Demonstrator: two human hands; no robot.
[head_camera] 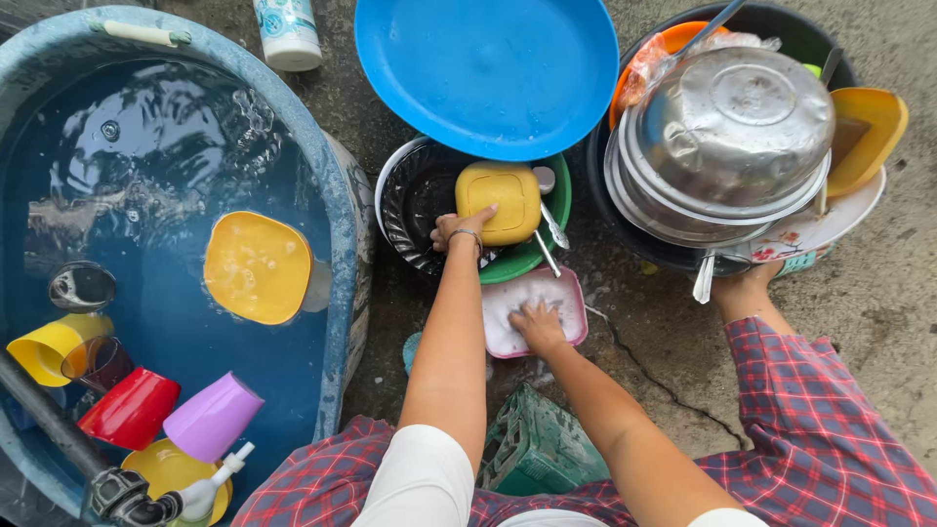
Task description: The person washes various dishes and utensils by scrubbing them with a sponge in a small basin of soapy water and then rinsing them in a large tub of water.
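My left hand (457,230) grips the near edge of a yellow square dish (500,200). The dish rests over a black fluted bowl (410,200) and a green plate (522,262). My right hand (538,327) presses down, fingers spread, into a small pink tray (566,293) of white soap foam on the concrete. Two metal spoons (551,234) lie on the green plate, just right of the yellow dish.
A big blue tub (337,195) of water at left holds a yellow square plate (256,266) and red, purple and yellow cups. A blue round basin (488,73) lies beyond. A black basin (625,210) at right holds steel bowls (732,127) and plates. A green crate (537,444) sits between my knees.
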